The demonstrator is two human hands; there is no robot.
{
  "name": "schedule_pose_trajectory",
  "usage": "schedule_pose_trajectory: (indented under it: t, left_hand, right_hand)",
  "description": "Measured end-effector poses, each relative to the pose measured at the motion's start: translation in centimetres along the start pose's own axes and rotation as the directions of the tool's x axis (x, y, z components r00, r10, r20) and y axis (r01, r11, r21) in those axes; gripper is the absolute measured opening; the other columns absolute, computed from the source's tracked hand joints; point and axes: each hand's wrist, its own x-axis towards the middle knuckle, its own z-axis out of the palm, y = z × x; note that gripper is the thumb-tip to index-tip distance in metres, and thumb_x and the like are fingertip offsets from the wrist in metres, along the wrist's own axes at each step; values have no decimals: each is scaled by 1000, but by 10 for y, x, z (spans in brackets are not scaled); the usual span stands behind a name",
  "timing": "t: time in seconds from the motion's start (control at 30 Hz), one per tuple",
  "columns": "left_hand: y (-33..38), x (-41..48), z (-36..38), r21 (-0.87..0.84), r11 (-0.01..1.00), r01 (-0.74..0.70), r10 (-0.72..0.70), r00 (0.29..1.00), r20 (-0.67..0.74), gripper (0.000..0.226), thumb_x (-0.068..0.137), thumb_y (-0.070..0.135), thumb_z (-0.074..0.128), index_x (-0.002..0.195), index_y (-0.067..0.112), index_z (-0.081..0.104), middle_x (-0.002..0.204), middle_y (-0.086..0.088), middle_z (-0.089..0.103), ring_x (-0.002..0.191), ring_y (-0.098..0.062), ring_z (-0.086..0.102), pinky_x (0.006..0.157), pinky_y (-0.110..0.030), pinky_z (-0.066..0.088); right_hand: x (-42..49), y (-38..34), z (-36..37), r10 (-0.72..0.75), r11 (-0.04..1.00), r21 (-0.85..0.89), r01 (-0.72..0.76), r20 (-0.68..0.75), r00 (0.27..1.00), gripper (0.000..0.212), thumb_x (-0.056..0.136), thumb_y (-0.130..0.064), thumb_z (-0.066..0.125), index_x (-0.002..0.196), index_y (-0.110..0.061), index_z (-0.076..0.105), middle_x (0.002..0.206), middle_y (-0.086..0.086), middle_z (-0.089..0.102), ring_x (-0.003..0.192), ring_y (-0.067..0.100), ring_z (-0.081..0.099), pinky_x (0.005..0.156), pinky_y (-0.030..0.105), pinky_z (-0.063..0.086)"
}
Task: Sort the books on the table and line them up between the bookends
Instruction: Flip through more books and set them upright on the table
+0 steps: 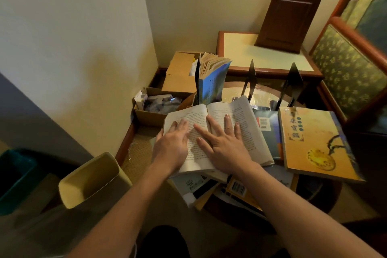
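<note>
An open book [247, 119] with printed pages lies on top of a pile of books on the round table [314, 197]. My left hand [173, 144] rests flat on its left page. Spread across the spine and right page, my right hand [222, 144] presses down with straight fingers. A blue book [211, 84] stands upright behind it, pages fanned, beside a black bookend [196, 81]. Two more black bookends [250, 78] [292, 84] stand further right. An orange-covered book [314, 144] lies flat at the right, and a dark book [268, 125] lies beside it.
Cardboard boxes [180, 73] with clutter stand on the floor at the left of the table. A cream bin [90, 180] and a teal bin [14, 176] are at the lower left. A side table [240, 48] with a wooden lamp base [287, 16] and a patterned armchair [347, 69] are behind.
</note>
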Motion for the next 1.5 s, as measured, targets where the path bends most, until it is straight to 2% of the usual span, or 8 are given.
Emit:
schedule_pose_trajectory:
  t: [0.23, 0.47, 0.7, 0.9, 1.0, 1.13, 1.4, 1.5]
  left_hand:
    - [-10, -57, 0, -14, 1000, -11, 11, 1000, 23, 51, 107, 42, 35, 156, 35, 23, 161, 16, 22, 152, -11, 18, 125, -51, 12]
    - [-6, -10, 2, -34, 998, 46, -46, 999, 3, 48, 107, 38, 35, 155, 35, 30, 162, 12, 26, 153, -19, 19, 123, -58, 11]
    - [11, 39, 0, 26, 996, 84, -85, 996, 35, 51, 109, 32, 27, 159, 28, 21, 166, 10, 19, 155, -22, 12, 124, -57, 8]
    - [11, -10, 7, -30, 998, 53, -54, 998, -45, 52, 108, 32, 28, 159, 26, 19, 167, 9, 15, 155, -16, 10, 124, -56, 11]
    - [11, -41, 12, 3, 1000, 24, -24, 999, -48, 52, 109, 35, 27, 159, 26, 15, 167, 9, 10, 155, -14, 5, 124, -49, 4]
    - [12, -62, 15, -67, 997, 38, -40, 999, -31, 52, 109, 35, 27, 159, 28, 11, 165, 14, 3, 154, -10, -2, 121, -44, -4]
    - [14, 1, 5, -67, 995, 76, -73, 997, 38, 52, 109, 33, 26, 160, 27, 14, 167, 9, 9, 155, -19, 3, 124, -55, 2]
    - [16, 33, 0, -58, 991, 118, -115, 992, 47, 51, 110, 31, 26, 160, 27, 19, 167, 5, 17, 155, -24, 7, 124, -57, 6]
  right_hand:
    - [-1, -1, 2, -7, 1000, -2, 7, -7, 1000, 52, 96, -72, 7, 146, -66, -8, 163, -17, -19, 145, 31, -34, 116, 56, -22]
    - [0, -3, 1, 9, 1000, -14, -9, -1, 1000, 53, 97, -72, 8, 147, -64, -8, 164, -17, -18, 146, 31, -33, 115, 55, -24]
    - [-1, -4, -1, 26, 1000, -1, -26, 15, 1000, 51, 97, -71, 9, 145, -67, -9, 164, -16, -17, 146, 30, -32, 115, 54, -24]
    - [-1, -5, 0, 22, 1000, -13, -22, -8, 1000, 53, 97, -72, 7, 147, -65, -8, 164, -16, -19, 146, 31, -33, 117, 55, -22]
    - [-1, -3, 1, 19, 1000, -1, -19, -12, 1000, 53, 97, -71, 8, 147, -64, -6, 164, -16, -18, 146, 31, -32, 116, 54, -24]
    - [-1, -2, 3, 16, 1000, 18, -15, -8, 1000, 52, 96, -72, 9, 146, -66, -7, 163, -18, -19, 146, 30, -33, 116, 54, -23]
    - [0, 1, 2, 35, 999, 10, -35, -4, 999, 53, 96, -72, 8, 147, -64, -6, 163, -18, -20, 145, 29, -34, 116, 54, -23]
    - [1, 0, 1, 33, 999, 19, -33, 7, 999, 51, 97, -72, 9, 146, -67, -7, 163, -18, -19, 145, 29, -34, 116, 54, -23]
